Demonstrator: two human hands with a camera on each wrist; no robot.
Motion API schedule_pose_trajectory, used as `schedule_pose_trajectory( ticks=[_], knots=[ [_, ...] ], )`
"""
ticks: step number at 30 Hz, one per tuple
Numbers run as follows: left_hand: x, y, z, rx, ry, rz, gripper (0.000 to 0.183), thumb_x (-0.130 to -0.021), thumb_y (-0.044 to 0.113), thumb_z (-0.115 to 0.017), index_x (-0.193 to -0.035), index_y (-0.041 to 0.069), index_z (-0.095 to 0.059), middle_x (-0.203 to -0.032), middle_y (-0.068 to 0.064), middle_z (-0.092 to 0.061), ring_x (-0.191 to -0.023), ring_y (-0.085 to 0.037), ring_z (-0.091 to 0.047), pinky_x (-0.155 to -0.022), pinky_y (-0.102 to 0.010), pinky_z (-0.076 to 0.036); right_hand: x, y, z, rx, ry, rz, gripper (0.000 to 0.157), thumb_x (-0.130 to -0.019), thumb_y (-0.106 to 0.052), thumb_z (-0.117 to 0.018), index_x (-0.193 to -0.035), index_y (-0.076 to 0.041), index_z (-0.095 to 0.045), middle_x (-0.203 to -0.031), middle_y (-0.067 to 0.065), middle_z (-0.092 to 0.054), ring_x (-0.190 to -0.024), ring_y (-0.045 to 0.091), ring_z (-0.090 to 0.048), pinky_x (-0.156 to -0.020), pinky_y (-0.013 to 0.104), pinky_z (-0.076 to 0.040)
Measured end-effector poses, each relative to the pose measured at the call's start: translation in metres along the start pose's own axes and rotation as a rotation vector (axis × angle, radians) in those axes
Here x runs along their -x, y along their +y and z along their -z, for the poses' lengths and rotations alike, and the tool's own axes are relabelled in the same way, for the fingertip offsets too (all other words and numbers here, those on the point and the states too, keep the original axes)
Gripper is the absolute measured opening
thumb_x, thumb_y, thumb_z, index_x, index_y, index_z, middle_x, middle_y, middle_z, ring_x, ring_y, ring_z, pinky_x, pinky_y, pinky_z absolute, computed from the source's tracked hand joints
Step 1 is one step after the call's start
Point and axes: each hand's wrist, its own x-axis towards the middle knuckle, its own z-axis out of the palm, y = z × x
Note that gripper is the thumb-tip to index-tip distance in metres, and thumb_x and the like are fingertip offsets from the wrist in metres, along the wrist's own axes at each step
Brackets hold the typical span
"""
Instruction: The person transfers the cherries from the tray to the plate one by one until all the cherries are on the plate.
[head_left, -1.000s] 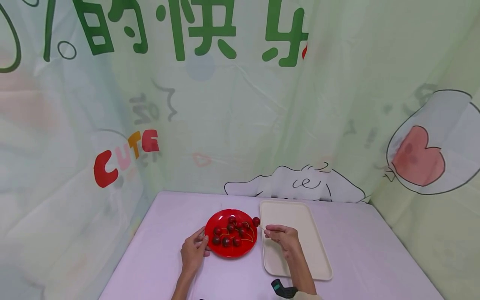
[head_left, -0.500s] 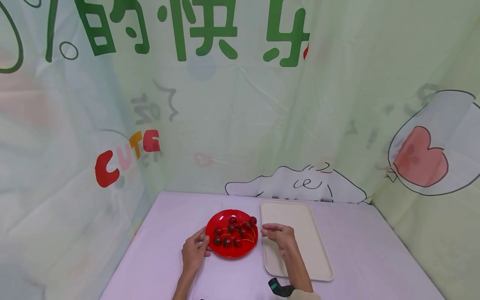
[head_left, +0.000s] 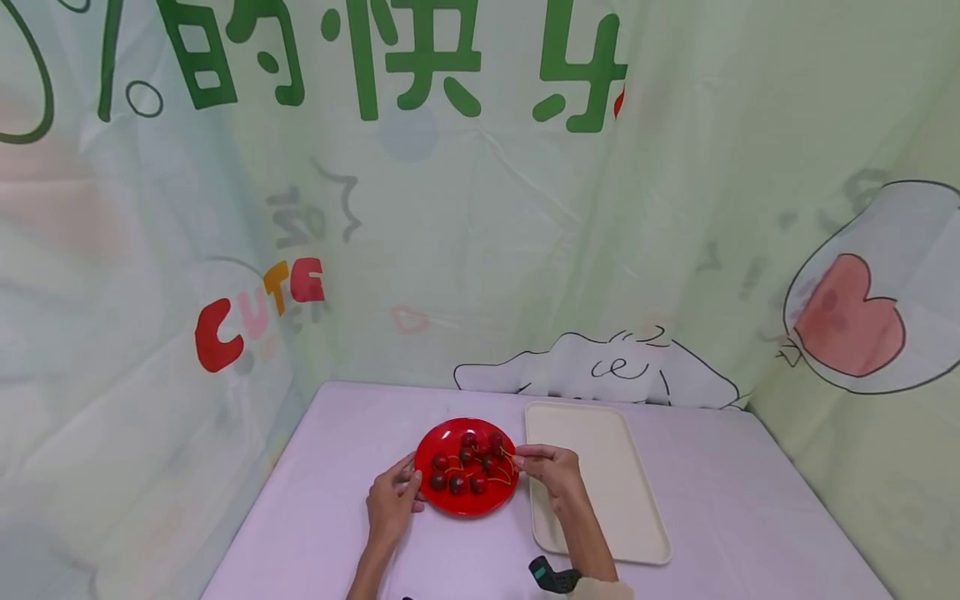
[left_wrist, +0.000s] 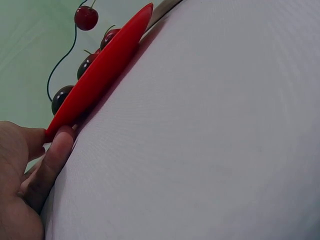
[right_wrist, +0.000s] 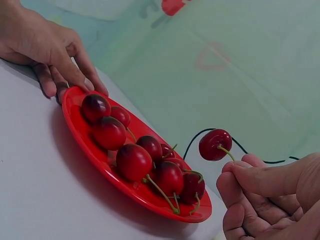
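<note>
My left hand [head_left: 392, 502] grips the left rim of a red plate [head_left: 450, 507], thumb on top and fingers beneath. In the left wrist view the plate [left_wrist: 102, 72] appears edge-on, close over the table. Several dark red cherries [right_wrist: 134, 162] with green stems lie on it. My right hand [head_left: 556, 475] pinches one cherry [right_wrist: 215, 145] by its stem between thumb and forefinger. That cherry hangs above the plate's right side, over the others, as the right wrist view shows. The remaining fingers of the right hand [right_wrist: 270, 195] are curled in.
A cream rectangular tray [head_left: 600, 467] lies right of the plate, partly under my right forearm. The table [head_left: 330, 433] has a pale lilac cover. A printed curtain [head_left: 480, 250] hangs behind and at both sides. A black strap [head_left: 553, 575] is on my right wrist.
My right hand has moved left from over the tray toward the plate, carrying the cherry from beyond the right rim to above the plate. The left hand keeps its grip on the rim.
</note>
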Motion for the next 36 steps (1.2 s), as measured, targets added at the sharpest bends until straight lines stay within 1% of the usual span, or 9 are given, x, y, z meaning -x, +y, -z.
schedule_pose_trajectory(
  ticks=[6, 10, 13, 17, 20, 25, 27, 30, 36],
  knots=[
    [-0.001, -0.001, -0.001, 0.005, 0.004, 0.013, 0.043, -0.107, 0.013, -0.070, -0.150, 0.011, -0.067, -0.112, -0.016, -0.077, -0.059, -0.010, -0.072, -0.062, -0.017, -0.061, 0.001, -0.003, -0.005, 0.012, -0.005, -0.017, 0.026, -0.096, -0.006, -0.082, -0.120, 0.006, -0.079, -0.101, 0.012, -0.084, -0.085, 0.015, -0.077, -0.093, 0.037, -0.067],
    [0.000, -0.001, 0.001, 0.006, 0.004, 0.005, 0.043, -0.107, 0.013, -0.071, -0.150, 0.009, -0.067, -0.112, -0.016, -0.077, -0.059, -0.011, -0.072, -0.062, -0.016, -0.061, -0.001, -0.003, -0.011, 0.011, -0.011, -0.015, 0.026, -0.096, -0.004, -0.082, -0.120, 0.007, -0.079, -0.100, 0.012, -0.085, -0.085, 0.013, -0.077, -0.086, 0.028, -0.065],
    [0.000, 0.000, 0.002, 0.008, 0.011, -0.004, 0.043, -0.107, 0.014, -0.071, -0.150, 0.009, -0.067, -0.111, -0.016, -0.077, -0.059, -0.011, -0.072, -0.062, -0.017, -0.061, -0.002, -0.004, -0.015, 0.003, -0.020, -0.006, 0.026, -0.096, -0.004, -0.082, -0.120, 0.007, -0.079, -0.098, 0.011, -0.085, -0.085, 0.013, -0.077, -0.082, 0.024, -0.064],
    [-0.001, -0.001, 0.001, 0.010, 0.013, 0.002, 0.044, -0.107, 0.014, -0.071, -0.150, 0.010, -0.067, -0.110, -0.016, -0.076, -0.059, -0.011, -0.072, -0.062, -0.016, -0.061, -0.001, -0.004, -0.018, -0.013, -0.024, -0.001, 0.024, -0.095, -0.005, -0.083, -0.117, 0.005, -0.081, -0.097, 0.009, -0.084, -0.084, 0.014, -0.078, -0.082, 0.023, -0.065],
    [-0.003, -0.005, 0.000, 0.012, 0.007, 0.005, 0.044, -0.107, 0.015, -0.071, -0.150, 0.011, -0.067, -0.110, -0.015, -0.076, -0.059, -0.011, -0.073, -0.063, -0.017, -0.062, 0.000, -0.003, -0.020, -0.032, -0.027, -0.010, 0.019, -0.095, -0.005, -0.083, -0.113, 0.002, -0.083, -0.095, 0.005, -0.084, -0.083, 0.013, -0.077, -0.082, 0.021, -0.065],
    [-0.004, -0.012, -0.003, 0.024, 0.004, 0.012, 0.044, -0.106, 0.014, -0.072, -0.150, 0.013, -0.068, -0.111, -0.015, -0.077, -0.059, -0.012, -0.073, -0.063, -0.018, -0.062, 0.000, -0.001, -0.021, -0.036, -0.022, -0.012, 0.017, -0.096, -0.005, -0.082, -0.111, 0.000, -0.084, -0.095, 0.004, -0.084, -0.083, 0.012, -0.078, -0.086, 0.023, -0.066],
    [-0.005, -0.014, -0.003, 0.027, 0.001, 0.011, 0.044, -0.106, 0.013, -0.072, -0.150, 0.013, -0.068, -0.111, -0.016, -0.077, -0.060, -0.013, -0.074, -0.062, -0.018, -0.063, 0.000, -0.001, -0.023, -0.028, -0.008, -0.002, 0.019, -0.095, -0.005, -0.083, -0.113, 0.002, -0.083, -0.096, 0.006, -0.084, -0.083, 0.012, -0.078, -0.087, 0.026, -0.067],
    [-0.004, -0.014, -0.003, 0.030, -0.005, 0.007, 0.044, -0.106, 0.013, -0.072, -0.150, 0.013, -0.067, -0.111, -0.015, -0.077, -0.060, -0.013, -0.074, -0.063, -0.018, -0.063, 0.001, -0.002, -0.028, -0.026, 0.007, 0.001, 0.022, -0.095, -0.006, -0.083, -0.115, 0.004, -0.082, -0.098, 0.009, -0.084, -0.082, 0.012, -0.078, -0.088, 0.026, -0.068],
    [-0.004, -0.011, -0.002, 0.019, -0.001, -0.008, 0.044, -0.107, 0.017, -0.072, -0.151, 0.013, -0.067, -0.109, -0.014, -0.076, -0.060, -0.010, -0.073, -0.066, -0.017, -0.063, 0.002, -0.004, -0.040, -0.040, 0.008, 0.021, 0.023, -0.095, -0.005, -0.083, -0.115, 0.005, -0.081, -0.097, 0.011, -0.085, -0.082, 0.012, -0.079, -0.084, 0.021, -0.067]
  ],
)
